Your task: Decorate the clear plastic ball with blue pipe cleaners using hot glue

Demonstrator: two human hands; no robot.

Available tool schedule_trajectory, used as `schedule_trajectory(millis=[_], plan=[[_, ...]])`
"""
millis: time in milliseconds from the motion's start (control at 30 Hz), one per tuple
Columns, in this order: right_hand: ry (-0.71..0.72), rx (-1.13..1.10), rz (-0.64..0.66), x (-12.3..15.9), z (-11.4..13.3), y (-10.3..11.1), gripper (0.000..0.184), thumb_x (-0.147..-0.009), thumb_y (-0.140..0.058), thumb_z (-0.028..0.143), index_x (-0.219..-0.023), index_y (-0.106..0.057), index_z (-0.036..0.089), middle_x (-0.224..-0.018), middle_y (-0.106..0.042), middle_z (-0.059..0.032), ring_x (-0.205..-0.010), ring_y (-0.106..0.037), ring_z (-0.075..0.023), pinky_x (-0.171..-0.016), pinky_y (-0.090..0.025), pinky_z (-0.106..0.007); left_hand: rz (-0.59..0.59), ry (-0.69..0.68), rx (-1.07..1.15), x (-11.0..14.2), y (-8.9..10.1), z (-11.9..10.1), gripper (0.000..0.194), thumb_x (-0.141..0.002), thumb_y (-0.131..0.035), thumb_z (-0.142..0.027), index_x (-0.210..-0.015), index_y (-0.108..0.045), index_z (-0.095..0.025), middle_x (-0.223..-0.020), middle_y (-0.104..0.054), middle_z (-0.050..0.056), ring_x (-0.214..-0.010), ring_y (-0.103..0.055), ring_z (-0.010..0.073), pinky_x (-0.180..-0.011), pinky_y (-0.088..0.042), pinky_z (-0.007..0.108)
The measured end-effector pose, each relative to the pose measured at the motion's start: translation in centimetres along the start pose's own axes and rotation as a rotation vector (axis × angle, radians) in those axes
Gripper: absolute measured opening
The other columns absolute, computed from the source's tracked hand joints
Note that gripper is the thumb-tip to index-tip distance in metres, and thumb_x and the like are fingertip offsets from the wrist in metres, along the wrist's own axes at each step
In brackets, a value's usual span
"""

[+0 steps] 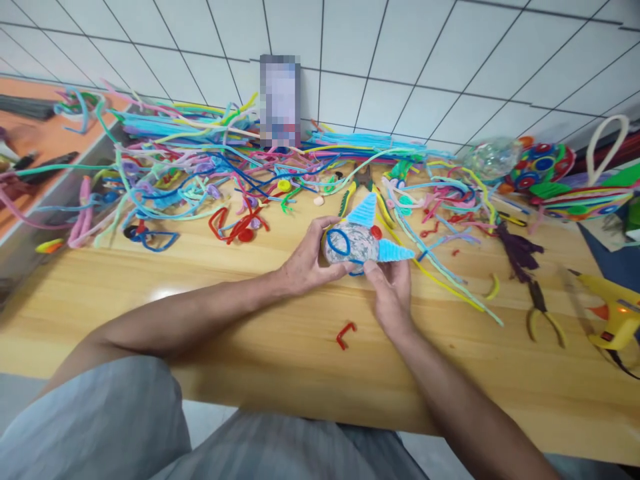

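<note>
holding a speckled ball (356, 248) between them, the left hand (304, 261) and right hand (393, 293) both grip it above the desk (280, 353) in the head view, right thumb at its lower edge. two light-blue cones (363, 211), a red button (376, 232) and a blue loop (339, 242) sit on it. plain wood grain runs from the hands toward the near edge, with one bent red piece (346, 329) lying there. along the back, heaped pipe cleaners (195, 193) crowd up to the tiled wall (400, 60). green-and-yellow pliers (346, 200) lie just behind the ball; to the right are long yellow and green strands, yellow-handled pliers (532, 323) and a yellow glue gun (617, 320) near the desk's right side. a phone (280, 100) leans on the wall, its screen too blurred to read.
</note>
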State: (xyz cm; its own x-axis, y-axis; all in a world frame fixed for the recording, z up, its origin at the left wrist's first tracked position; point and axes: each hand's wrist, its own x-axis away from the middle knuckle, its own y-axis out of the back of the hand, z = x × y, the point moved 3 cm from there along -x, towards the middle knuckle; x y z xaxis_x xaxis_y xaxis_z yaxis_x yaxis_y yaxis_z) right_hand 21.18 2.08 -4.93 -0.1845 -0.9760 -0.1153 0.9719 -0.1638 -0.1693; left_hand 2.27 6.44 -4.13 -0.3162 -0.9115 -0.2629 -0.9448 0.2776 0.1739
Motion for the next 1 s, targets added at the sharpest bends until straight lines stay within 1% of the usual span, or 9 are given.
schedule_trajectory(millis=[167, 300, 467, 633, 733, 867, 1000], plan=[[0.015, 0.021, 0.012, -0.46, 0.20, 0.12, 0.058, -0.088, -0.091, 0.057, -0.133, -0.067, 0.029, -0.140, -0.081, -0.0114, -0.144, -0.070, -0.0331, -0.127, -0.054, -0.056, 0.023, -0.027, 0.010, -0.37, 0.03, 0.35, 0.091, -0.086, -0.091, -0.059, -0.155, -0.043, -0.025, -0.151, -0.058, 0.017, -0.149, -0.057, 0.0380, -0.127, -0.050, 0.056], [0.029, 0.035, -0.010, -0.74, 0.37, 0.32, 0.056, -0.087, -0.090, 0.059, -0.130, -0.071, 0.029, -0.138, -0.082, -0.0094, -0.139, -0.072, -0.0331, -0.125, -0.055, -0.057, 0.052, -0.056, 0.003, -0.61, 0.05, 0.46, 0.091, -0.087, -0.090, -0.061, -0.156, -0.043, -0.024, -0.159, -0.054, 0.019, -0.156, -0.051, 0.0398, -0.132, -0.046, 0.059], [0.029, 0.029, -0.025, -0.87, 0.39, 0.19, 0.061, -0.083, -0.092, 0.061, -0.131, -0.073, 0.029, -0.137, -0.083, -0.0088, -0.138, -0.073, -0.0330, -0.125, -0.054, -0.058, 0.050, -0.073, -0.008, -0.79, -0.05, 0.45, 0.090, -0.088, -0.088, -0.059, -0.156, -0.042, -0.022, -0.160, -0.054, 0.020, -0.155, -0.053, 0.0404, -0.134, -0.042, 0.062], [0.050, 0.028, -0.045, -0.77, 0.28, 0.39, 0.052, -0.085, -0.090, 0.053, -0.127, -0.074, 0.028, -0.139, -0.081, -0.0080, -0.142, -0.069, -0.0319, -0.126, -0.052, -0.056, 0.048, -0.088, 0.000, -0.89, -0.24, 0.44, 0.091, -0.087, -0.088, -0.062, -0.155, -0.043, -0.021, -0.159, -0.054, 0.020, -0.155, -0.054, 0.0391, -0.135, -0.043, 0.059], [0.054, 0.024, -0.040, -0.73, 0.27, 0.54, 0.053, -0.085, -0.090, 0.050, -0.130, -0.073, 0.028, -0.141, -0.080, -0.0076, -0.142, -0.069, -0.0310, -0.127, -0.052, -0.055, 0.052, -0.083, -0.005, -0.98, -0.29, 0.38, 0.092, -0.086, -0.089, -0.061, -0.155, -0.043, -0.020, -0.160, -0.054, 0.022, -0.155, -0.053, 0.0406, -0.134, -0.043, 0.060], [0.049, 0.038, -0.037, -0.66, 0.35, 0.62, 0.058, -0.086, -0.090, 0.049, -0.136, -0.071, 0.028, -0.149, -0.077, -0.0085, -0.148, -0.065, -0.0317, -0.129, -0.050, -0.055, 0.052, -0.074, -0.002, -1.04, -0.24, 0.06, 0.091, -0.084, -0.091, -0.059, -0.154, -0.046, -0.023, -0.159, -0.056, 0.020, -0.153, -0.055, 0.0410, -0.133, -0.044, 0.061], [0.052, 0.038, -0.012, -0.54, 0.47, 0.56, 0.058, -0.088, -0.088, 0.049, -0.139, -0.070, 0.028, -0.148, -0.078, -0.0093, -0.148, -0.066, -0.0316, -0.130, -0.049, -0.056, 0.062, -0.048, 0.015, -1.01, -0.28, -0.23, 0.090, -0.085, -0.090, -0.058, -0.155, -0.045, -0.022, -0.159, -0.055, 0.020, -0.152, -0.056, 0.0406, -0.133, -0.043, 0.061]])
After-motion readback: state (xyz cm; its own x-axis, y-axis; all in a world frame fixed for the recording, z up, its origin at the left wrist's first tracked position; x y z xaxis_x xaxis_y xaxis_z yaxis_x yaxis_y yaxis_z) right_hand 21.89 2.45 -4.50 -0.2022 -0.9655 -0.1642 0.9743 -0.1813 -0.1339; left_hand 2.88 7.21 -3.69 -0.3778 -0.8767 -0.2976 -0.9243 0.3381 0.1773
